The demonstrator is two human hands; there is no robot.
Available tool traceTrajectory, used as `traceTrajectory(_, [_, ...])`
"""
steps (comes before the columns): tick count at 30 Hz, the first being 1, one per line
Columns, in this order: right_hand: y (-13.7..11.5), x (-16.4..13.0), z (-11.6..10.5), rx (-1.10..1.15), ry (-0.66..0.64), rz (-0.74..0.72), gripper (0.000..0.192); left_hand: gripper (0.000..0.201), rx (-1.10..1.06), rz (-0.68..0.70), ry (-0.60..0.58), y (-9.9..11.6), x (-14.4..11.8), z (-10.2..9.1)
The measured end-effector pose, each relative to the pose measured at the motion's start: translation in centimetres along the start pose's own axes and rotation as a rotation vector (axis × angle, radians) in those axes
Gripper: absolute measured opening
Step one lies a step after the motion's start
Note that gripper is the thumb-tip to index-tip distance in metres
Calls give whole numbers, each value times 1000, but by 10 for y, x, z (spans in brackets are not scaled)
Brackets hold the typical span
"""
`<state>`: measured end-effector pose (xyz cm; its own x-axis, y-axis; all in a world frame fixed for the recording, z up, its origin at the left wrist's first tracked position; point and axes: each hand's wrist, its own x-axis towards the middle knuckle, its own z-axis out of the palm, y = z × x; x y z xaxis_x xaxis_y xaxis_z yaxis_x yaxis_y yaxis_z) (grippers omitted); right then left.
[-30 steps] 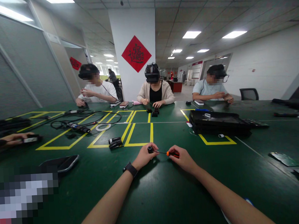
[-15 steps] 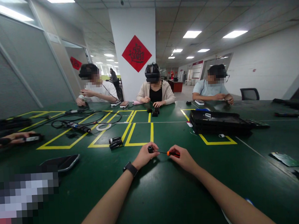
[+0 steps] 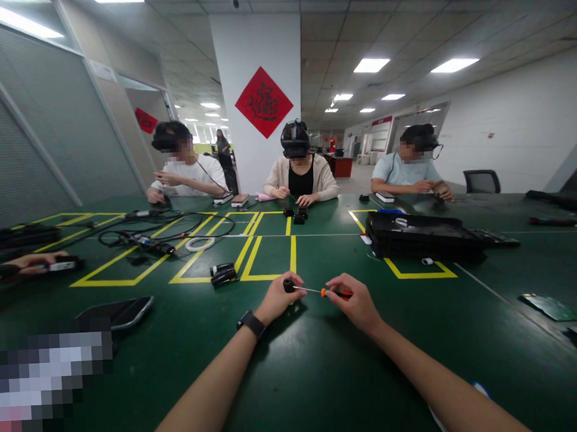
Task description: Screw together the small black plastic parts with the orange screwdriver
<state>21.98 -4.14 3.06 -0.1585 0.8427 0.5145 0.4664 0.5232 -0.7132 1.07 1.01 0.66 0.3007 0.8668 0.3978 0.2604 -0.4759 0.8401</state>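
My left hand (image 3: pixel 276 300) pinches a small black cylindrical part (image 3: pixel 289 285) just above the green table (image 3: pixel 297 383). My right hand (image 3: pixel 353 301) grips a small screwdriver (image 3: pixel 332 293) with an orange and black handle. Its thin shaft points left and its tip meets the black part. A black watch (image 3: pixel 250 324) sits on my left wrist.
Two small black parts (image 3: pixel 222 274) lie by the yellow floor-tape squares. A black case (image 3: pixel 422 235) stands to the right, cables (image 3: pixel 149 236) and a white ring (image 3: pixel 199 244) to the left. Three people sit across the table. Another person's hand (image 3: pixel 24 263) rests at far left.
Both hands have risen slightly and drifted a little farther from me, still holding the part and screwdriver together. The right hand's fingers have shifted on the handle.
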Motion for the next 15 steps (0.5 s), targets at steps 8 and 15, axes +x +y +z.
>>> traceTrajectory(8, [-13, -1, 7, 292, 88, 62, 19, 23, -15, -9, -37, 2, 1, 0])
traceTrajectory(15, [-31, -9, 6, 194, -46, 20, 15, 20, -247, -75, -116, 6, -1, -3])
